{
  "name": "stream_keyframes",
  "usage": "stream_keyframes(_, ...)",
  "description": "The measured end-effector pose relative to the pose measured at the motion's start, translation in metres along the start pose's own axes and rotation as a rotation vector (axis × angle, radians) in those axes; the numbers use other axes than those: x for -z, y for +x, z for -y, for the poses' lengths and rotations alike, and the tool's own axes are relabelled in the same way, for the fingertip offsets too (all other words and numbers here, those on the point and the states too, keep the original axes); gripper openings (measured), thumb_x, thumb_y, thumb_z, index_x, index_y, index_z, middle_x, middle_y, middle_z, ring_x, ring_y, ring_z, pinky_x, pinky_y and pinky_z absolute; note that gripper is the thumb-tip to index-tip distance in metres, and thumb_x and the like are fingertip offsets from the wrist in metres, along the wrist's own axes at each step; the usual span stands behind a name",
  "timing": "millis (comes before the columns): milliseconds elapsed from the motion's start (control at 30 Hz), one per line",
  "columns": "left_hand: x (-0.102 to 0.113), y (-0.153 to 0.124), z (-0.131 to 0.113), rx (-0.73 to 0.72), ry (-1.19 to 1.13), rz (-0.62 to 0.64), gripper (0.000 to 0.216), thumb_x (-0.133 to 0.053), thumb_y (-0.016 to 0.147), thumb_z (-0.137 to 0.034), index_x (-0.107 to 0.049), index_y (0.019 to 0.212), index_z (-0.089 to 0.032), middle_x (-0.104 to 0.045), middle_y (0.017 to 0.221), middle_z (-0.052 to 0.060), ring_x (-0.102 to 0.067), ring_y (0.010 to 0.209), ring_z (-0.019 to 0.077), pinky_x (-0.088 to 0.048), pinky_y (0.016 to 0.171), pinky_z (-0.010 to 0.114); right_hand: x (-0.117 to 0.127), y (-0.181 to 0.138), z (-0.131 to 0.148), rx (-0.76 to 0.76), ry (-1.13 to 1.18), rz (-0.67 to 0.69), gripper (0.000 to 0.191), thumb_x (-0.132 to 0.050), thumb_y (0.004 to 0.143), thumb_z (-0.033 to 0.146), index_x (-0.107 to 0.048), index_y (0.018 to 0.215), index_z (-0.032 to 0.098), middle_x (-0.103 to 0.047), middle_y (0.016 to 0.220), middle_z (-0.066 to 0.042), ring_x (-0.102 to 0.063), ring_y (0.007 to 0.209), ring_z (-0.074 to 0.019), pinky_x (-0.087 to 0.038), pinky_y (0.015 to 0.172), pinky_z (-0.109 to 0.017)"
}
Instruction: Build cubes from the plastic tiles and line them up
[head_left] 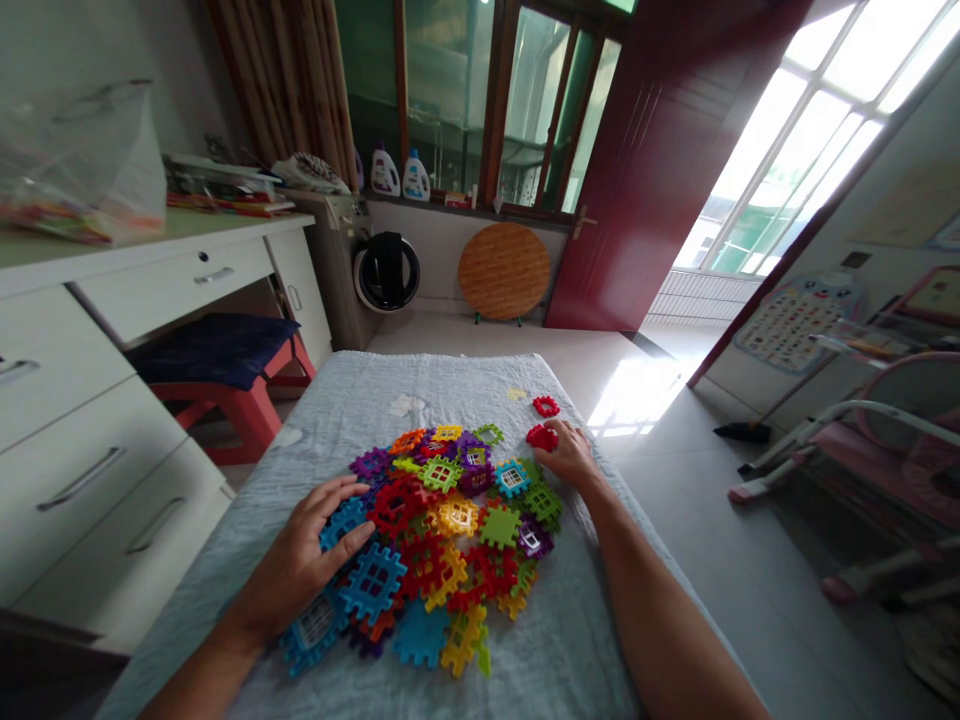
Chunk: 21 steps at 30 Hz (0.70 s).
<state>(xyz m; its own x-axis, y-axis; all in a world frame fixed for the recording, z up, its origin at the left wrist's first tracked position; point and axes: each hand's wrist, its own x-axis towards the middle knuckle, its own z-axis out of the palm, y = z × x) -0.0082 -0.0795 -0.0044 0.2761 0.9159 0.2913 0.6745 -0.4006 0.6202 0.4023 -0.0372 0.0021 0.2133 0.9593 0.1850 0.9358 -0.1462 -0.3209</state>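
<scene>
A heap of colourful plastic interlocking blocks (457, 517) lies on the cloth-covered table, in red, blue, yellow, green, purple and orange. My left hand (319, 540) rests at the heap's left side, thumb apart from the fingers, over blue pieces; nothing is gripped in it. A blue window-like block (373, 583) lies just below its thumb. Right of the heap, my right hand (568, 452) has its fingertips closed on a red interlocking block (541, 437) at the table. Slightly farther off lies a separate red frame-shaped block (546, 406).
Pale cloth (442, 385) covers the table. To the left stand a white desk (150, 300) and a red stool (255, 400) with a dark top. A washing machine (337, 270), a round wooden tabletop (504, 270) and a red door (645, 170) are beyond. A pink chair (892, 440) stands right.
</scene>
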Motion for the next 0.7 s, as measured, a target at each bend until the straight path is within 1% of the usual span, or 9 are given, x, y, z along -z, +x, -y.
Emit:
stream_keyframes(100, 0.000, 0.000, -0.001, -0.002, 0.004, -0.004, 0.047, -0.053, 0.083, -0.055, -0.056, 0.119, -0.027, -0.050, 0.135, 0.006, -0.046, 0.128, 0.0268, -0.036, 0.110, 0.047, 0.001, 0.000, 0.004, -0.020, -0.010, -0.021, 0.049, -0.064, 0.072, 0.042, -0.059, 0.115, 0.021, -0.061, 0.115, -0.007, -0.053, 0.104, -0.0256, -0.038, 0.086, -0.034)
stream_keyframes(267, 0.000, 0.000, -0.001, 0.001, -0.003, -0.008, 0.047, -0.053, 0.083, -0.056, -0.056, 0.120, -0.027, -0.050, 0.135, 0.006, -0.047, 0.127, 0.0270, -0.037, 0.109, 0.048, -0.003, 0.000, 0.007, -0.033, -0.006, -0.065, 0.043, -0.062, 0.071, 0.034, -0.061, 0.110, 0.018, -0.063, 0.105, -0.008, -0.055, 0.096, -0.0234, -0.039, 0.084, -0.032)
stream_keyframes(367, -0.001, -0.001, 0.000, -0.001, -0.008, -0.019, 0.047, -0.054, 0.083, -0.056, -0.056, 0.120, -0.027, -0.051, 0.134, 0.007, -0.048, 0.126, 0.0275, -0.037, 0.109, 0.048, -0.001, 0.004, 0.010, -0.032, -0.003, -0.102, 0.042, -0.061, 0.071, 0.035, -0.060, 0.110, 0.018, -0.064, 0.103, -0.008, -0.056, 0.093, -0.0224, -0.040, 0.083, -0.031)
stream_keyframes(467, -0.001, -0.001, 0.001, 0.002, -0.004, -0.025, 0.047, -0.054, 0.082, -0.055, -0.057, 0.120, -0.027, -0.052, 0.133, 0.007, -0.049, 0.126, 0.0281, -0.038, 0.108, 0.049, 0.004, 0.016, 0.018, -0.048, -0.016, -0.129, 0.044, -0.062, 0.071, 0.040, -0.059, 0.110, 0.018, -0.066, 0.101, -0.008, -0.058, 0.092, -0.0229, -0.040, 0.080, -0.031)
stream_keyframes(567, -0.001, -0.001, 0.001, 0.005, -0.001, -0.023, 0.046, -0.054, 0.082, -0.055, -0.058, 0.119, -0.027, -0.052, 0.133, 0.006, -0.049, 0.126, 0.0284, -0.039, 0.107, 0.050, 0.007, 0.035, 0.033, -0.063, -0.042, -0.165, 0.043, -0.062, 0.072, 0.041, -0.059, 0.109, 0.018, -0.066, 0.102, -0.009, -0.059, 0.091, -0.0236, -0.040, 0.079, -0.031)
stream_keyframes(700, 0.000, -0.002, 0.000, 0.019, -0.002, -0.022, 0.046, -0.054, 0.082, -0.054, -0.058, 0.120, -0.027, -0.051, 0.134, 0.007, -0.049, 0.125, 0.0285, -0.040, 0.106, 0.051, -0.003, 0.057, 0.053, -0.108, -0.075, -0.178, 0.042, -0.062, 0.073, 0.045, -0.060, 0.106, 0.019, -0.067, 0.100, -0.010, -0.059, 0.094, -0.0246, -0.039, 0.080, -0.032)
